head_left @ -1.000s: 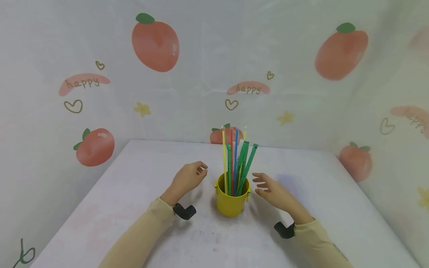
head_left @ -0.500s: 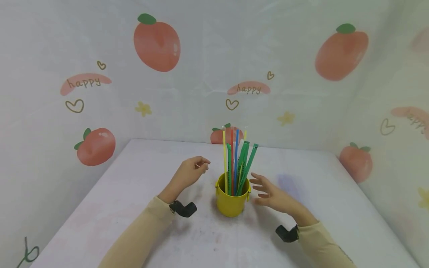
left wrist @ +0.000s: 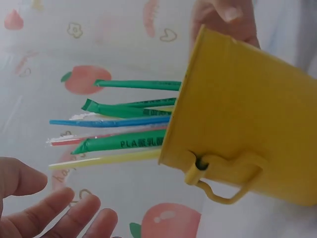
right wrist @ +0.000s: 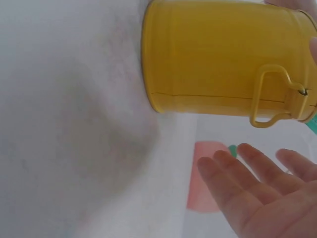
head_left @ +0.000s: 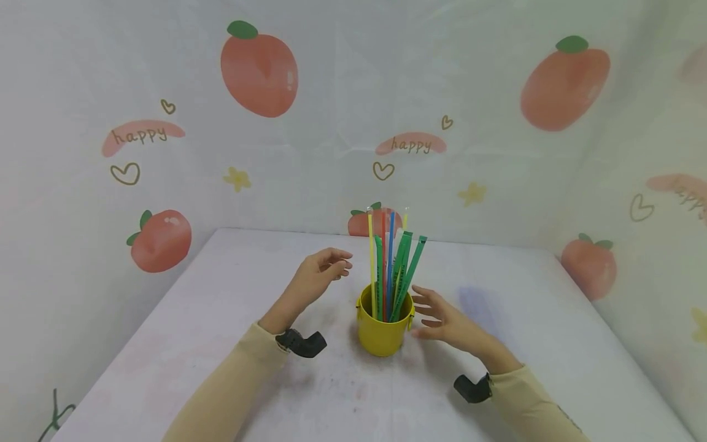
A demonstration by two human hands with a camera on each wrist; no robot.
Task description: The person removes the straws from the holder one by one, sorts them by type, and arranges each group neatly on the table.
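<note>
A yellow metal bucket [head_left: 381,339] with small side handles stands upright on the table. Several straws lean in it: green paper-wrapped straws [left wrist: 130,143] with printed lettering, and thin yellow, red and blue [left wrist: 109,122] ones in clear wrappers. My left hand [head_left: 317,277] hovers left of the straws, fingers loosely bent and holding nothing. On the other side, my right hand [head_left: 450,322] is spread beside the bucket, its fingertips right at the rim in the head view. In the right wrist view the fingers [right wrist: 223,183] extend just under the side handle [right wrist: 270,94], with a gap showing between.
The white table [head_left: 331,399] has faint pink and purple stains. Behind it hangs a white backdrop [head_left: 331,92] printed with peaches, hearts and "happy". A black wrist mount [head_left: 304,344] sits on the left wrist, another mount [head_left: 472,388] on the right.
My left hand has moved up and slightly right, closer to the straws. My right hand has shifted a little left toward the bucket, fingers spreading. The bucket stays in place.
</note>
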